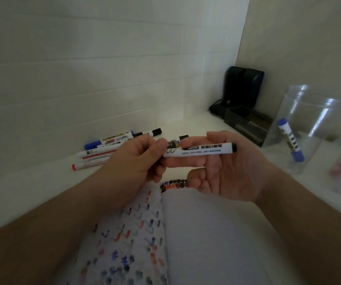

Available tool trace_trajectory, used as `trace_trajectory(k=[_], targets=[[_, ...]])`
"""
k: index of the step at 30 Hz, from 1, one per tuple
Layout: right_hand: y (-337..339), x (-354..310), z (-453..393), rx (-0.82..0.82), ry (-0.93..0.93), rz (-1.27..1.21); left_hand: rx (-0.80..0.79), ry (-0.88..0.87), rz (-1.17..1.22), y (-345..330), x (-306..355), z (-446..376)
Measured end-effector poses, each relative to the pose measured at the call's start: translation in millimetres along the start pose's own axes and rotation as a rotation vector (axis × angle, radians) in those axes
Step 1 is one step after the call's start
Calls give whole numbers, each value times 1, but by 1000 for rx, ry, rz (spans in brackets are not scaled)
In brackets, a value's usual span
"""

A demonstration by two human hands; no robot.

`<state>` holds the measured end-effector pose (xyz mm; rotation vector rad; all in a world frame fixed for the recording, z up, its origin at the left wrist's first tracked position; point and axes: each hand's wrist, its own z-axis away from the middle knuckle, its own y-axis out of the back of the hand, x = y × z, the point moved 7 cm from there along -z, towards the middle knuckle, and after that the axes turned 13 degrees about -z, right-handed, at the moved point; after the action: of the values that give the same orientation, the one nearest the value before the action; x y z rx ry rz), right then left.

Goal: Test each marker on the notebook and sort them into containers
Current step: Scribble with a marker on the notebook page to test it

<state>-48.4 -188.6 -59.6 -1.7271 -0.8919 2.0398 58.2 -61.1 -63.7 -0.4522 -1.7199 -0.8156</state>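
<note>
Above the notebook [206,233], I hold a white marker [199,150] level between both hands, its black end pointing right. My right hand [223,169] has thumb and fingers curled around the barrel; my left hand [132,159] pinches the marker's left end, which its fingers hide. The notebook's left page is covered in blue, red and black test strokes. Toward the desk's [32,182] back edge, beside the wall, lie more markers [112,149], blue, red and black. At the right edge stands a clear jar [309,124] with a blue marker [290,140] leaning inside. A black stand [243,87] sits in the back right corner.
</note>
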Motion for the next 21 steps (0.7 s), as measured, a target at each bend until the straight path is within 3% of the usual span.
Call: trace_trajectory(k=[2,4,6,9,14,21], targets=[[1,2,-5,-39,8,-138,4,-42,-19,-3,5,0],[-1,1,-7,-47,49,-139,19,-115,-194,-2,16,3],[-1,-1,-10,20,158,70,14,-206,-416,-5,24,9],[-2,-5,-11,278,432,524,-52,-325,-775,-23,25,19],[-4,-3,-11,399,542,457,-52,-393,-794,-34,32,26],[-7,1,-13,297,506,311,-91,-410,-715,-31,36,23]])
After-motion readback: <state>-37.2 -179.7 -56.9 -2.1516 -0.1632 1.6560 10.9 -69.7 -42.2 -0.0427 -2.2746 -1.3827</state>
